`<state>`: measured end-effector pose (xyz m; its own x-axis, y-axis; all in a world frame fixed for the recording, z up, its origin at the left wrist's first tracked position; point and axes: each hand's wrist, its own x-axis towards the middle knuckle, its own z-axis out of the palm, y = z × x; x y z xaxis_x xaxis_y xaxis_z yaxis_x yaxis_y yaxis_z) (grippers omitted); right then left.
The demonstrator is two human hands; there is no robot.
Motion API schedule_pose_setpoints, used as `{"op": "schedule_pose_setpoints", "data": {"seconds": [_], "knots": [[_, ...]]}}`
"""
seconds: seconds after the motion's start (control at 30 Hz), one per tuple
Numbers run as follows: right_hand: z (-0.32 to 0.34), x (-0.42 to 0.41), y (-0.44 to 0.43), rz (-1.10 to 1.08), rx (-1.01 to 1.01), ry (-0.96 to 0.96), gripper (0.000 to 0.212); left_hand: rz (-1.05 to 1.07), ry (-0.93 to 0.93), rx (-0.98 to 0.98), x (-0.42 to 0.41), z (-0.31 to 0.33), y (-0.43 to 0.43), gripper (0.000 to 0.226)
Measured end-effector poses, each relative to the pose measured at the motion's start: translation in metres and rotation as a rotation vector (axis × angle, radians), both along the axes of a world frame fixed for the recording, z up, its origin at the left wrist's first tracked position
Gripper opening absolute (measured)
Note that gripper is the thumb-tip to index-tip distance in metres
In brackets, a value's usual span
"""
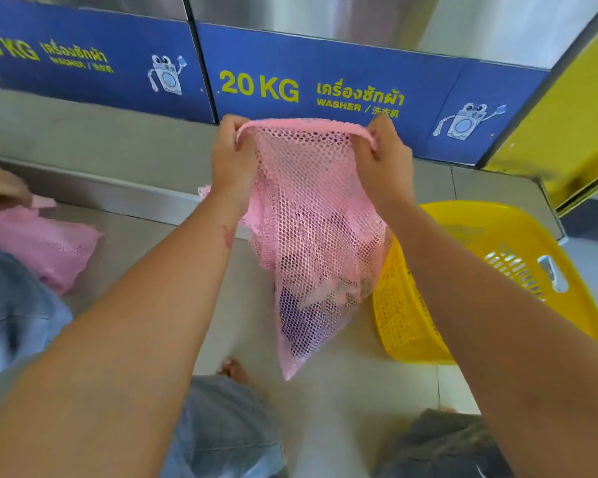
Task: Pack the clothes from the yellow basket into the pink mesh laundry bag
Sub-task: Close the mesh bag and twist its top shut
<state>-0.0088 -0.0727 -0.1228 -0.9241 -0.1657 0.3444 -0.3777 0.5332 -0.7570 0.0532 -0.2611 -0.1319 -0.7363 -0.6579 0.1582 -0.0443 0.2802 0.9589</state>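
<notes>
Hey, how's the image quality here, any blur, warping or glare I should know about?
Head view: bright, even light with soft shadows; the wide lens bows the washer panels and stretches both forearms at the bottom edge. The pink mesh bag, left hand and right hand are fairly sharp; the second pink bag at far left is smeared by blur. Mild glare on the steel above the panels.
</notes>
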Motion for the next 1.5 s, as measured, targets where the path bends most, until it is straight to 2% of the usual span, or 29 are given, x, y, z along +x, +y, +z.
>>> {"op": "schedule_pose_setpoints", "data": {"seconds": [0.03,0.1,0.23,0.3,0.4,0.47,0.53,0.67,0.73,0.77,0.87,0.93,1.0,1.07,1.13,1.2,1.3,1.4,1.5], "knots": [[-0.003,-0.001,0.002,-0.005,0.011,-0.033,0.022,-0.019,0.007,0.025,-0.001,-0.001,0.0,0.005],[-0.018,-0.005,0.008,0.016,0.176,-0.143,0.034,-0.086,-0.066,0.102,-0.001,-0.013,-0.001,0.006],[-0.064,-0.002,0.024,0.171,0.754,-0.409,0.082,-0.183,-0.434,0.218,0.019,-0.052,-0.004,0.031],[-0.081,0.001,0.027,0.198,0.959,-0.414,0.08,-0.18,-0.582,0.313,0.03,-0.075,-0.006,0.038],[-0.098,0.005,0.018,0.192,0.999,-0.415,0.074,-0.129,-0.748,0.353,0.045,-0.1,-0.009,0.047],[-0.112,0.003,0.012,0.213,0.988,-0.438,0.077,-0.073,-0.846,0.317,0.042,-0.129,-0.023,0.076],[-0.125,0.002,0.009,0.246,0.982,-0.45,0.082,-0.047,-0.929,0.269,0.035,-0.164,-0.039,0.092],[-0.151,0.003,0.01,0.246,0.99,-0.493,0.099,-0.092,-1.015,0.314,0.039,-0.153,-0.028,0.076],[-0.164,0.001,0.008,0.237,1.012,-0.558,0.108,-0.096,-1.048,0.342,0.043,-0.169,-0.035,0.082],[-0.17,-0.001,0.006,0.237,1.011,-0.588,0.111,-0.098,-1.077,0.347,0.044,-0.189,-0.044,0.092],[-0.188,-0.01,-0.006,0.255,0.982,-0.665,0.121,-0.07,-1.21,0.346,0.05,-0.248,-0.063,0.146],[-0.189,-0.012,-0.013,0.273,0.896,-0.768,0.117,-0.132,-1.241,0.346,0.055,-0.242,-0.058,0.155],[-0.188,-0.013,-0.02,0.276,0.737,-0.901,0.108,-0.147,-1.171,0.48,0.056,-0.204,-0.036,0.139],[-0.194,-0.015,-0.028,0.278,0.569,-1.02,0.109,-0.051,-1.074,0.727,0.056,-0.202,-0.021,0.115],[-0.206,-0.017,-0.036,0.282,0.443,-1.078,0.113,0.046,-0.984,0.915,0.056,-0.216,-0.013,0.116],[-0.215,-0.016,-0.041,0.304,0.37,-1.11,0.115,0.104,-0.876,1.025,0.054,-0.235,-0.01,0.117],[-0.219,-0.011,-0.043,0.321,0.279,-1.14,0.101,0.09,-0.774,1.167,0.054,-0.249,-0.011,0.111],[-0.223,-0.005,-0.04,0.266,0.145,-1.133,0.083,0.014,-0.645,1.231,0.059,-0.248,-0.009,0.082],[-0.207,0.008,-0.034,0.234,-0.004,-1.087,0.057,0.112,-0.627,1.119,0.065,-0.239,-0.003,0.082]]}}
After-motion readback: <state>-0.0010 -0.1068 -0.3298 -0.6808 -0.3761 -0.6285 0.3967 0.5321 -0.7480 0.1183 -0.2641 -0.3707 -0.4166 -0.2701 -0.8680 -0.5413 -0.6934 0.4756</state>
